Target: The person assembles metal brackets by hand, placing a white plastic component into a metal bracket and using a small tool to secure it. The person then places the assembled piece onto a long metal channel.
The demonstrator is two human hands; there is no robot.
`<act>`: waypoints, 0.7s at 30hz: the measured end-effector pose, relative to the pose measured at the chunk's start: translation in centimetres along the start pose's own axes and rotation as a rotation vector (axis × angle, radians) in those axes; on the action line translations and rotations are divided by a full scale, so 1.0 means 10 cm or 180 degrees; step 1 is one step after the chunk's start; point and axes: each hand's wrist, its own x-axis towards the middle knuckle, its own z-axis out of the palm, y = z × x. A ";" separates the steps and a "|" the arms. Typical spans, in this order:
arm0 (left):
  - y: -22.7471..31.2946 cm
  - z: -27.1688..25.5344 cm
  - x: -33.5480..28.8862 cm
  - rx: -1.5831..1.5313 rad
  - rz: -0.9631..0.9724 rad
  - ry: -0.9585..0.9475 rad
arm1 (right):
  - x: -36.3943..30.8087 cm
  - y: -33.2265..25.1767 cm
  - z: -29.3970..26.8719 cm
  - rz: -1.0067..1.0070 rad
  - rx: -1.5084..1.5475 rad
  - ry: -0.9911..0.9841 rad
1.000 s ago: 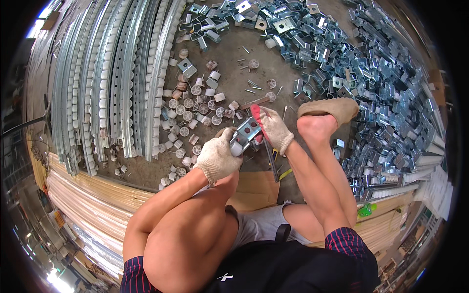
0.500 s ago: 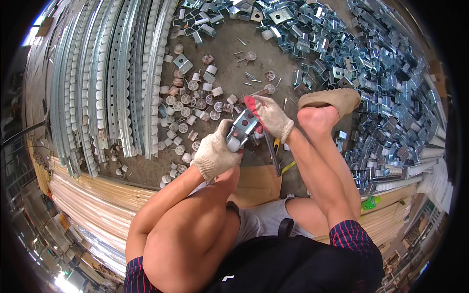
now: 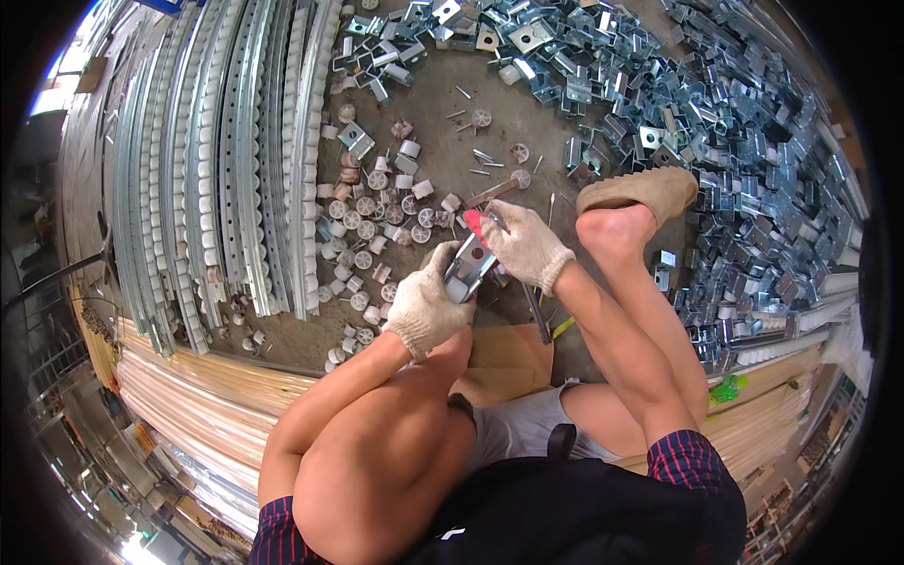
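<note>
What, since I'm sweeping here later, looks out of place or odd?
A lone metal bracket lies among white wheels, apart from the large bracket pile, so it seems stray. Small metal pins lie scattered on the floor, as if dropped. A few wheels look brownish. The held bracket in the left hand shows no clear damage.

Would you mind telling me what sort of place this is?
Probably a workshop or factory: a heap of metal brackets, long metal rails with white rollers, and scattered small wheels.
</note>
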 end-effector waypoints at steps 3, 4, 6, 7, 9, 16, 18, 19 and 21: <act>0.01 -0.04 0.03 0.0069 -0.0079 -0.0084 | -0.04 0.01 -0.04 0.0467 0.0985 -0.0237; 0.01 -0.06 0.04 0.0094 -0.0143 -0.0151 | -0.06 0.03 -0.07 0.0676 0.1468 -0.0321; -0.08 -0.09 0.07 0.0135 -0.0089 -0.0023 | -0.03 0.26 -0.08 0.0911 0.2254 -0.0285; -0.13 -0.10 0.09 0.0152 -0.0063 0.0043 | -0.13 0.37 -0.07 0.0961 0.1945 0.0245; -0.16 -0.17 0.14 0.0193 -0.0153 0.0077 | -0.25 0.62 0.00 0.0885 -0.1332 0.0853; -0.28 -0.22 0.20 0.0158 -0.0245 0.0060 | -0.43 0.77 0.33 0.1471 -0.1592 0.0247; -0.32 -0.22 0.18 0.0223 -0.0243 0.0182 | -0.52 0.84 0.30 0.1244 -0.1132 0.0597; -0.33 -0.22 0.17 0.0252 -0.0264 0.0257 | -0.57 0.69 0.20 0.1299 -0.1270 0.0656; -0.26 -0.23 0.23 0.0210 -0.0220 0.0134 | -0.75 0.82 -0.02 0.0924 -0.0719 0.1027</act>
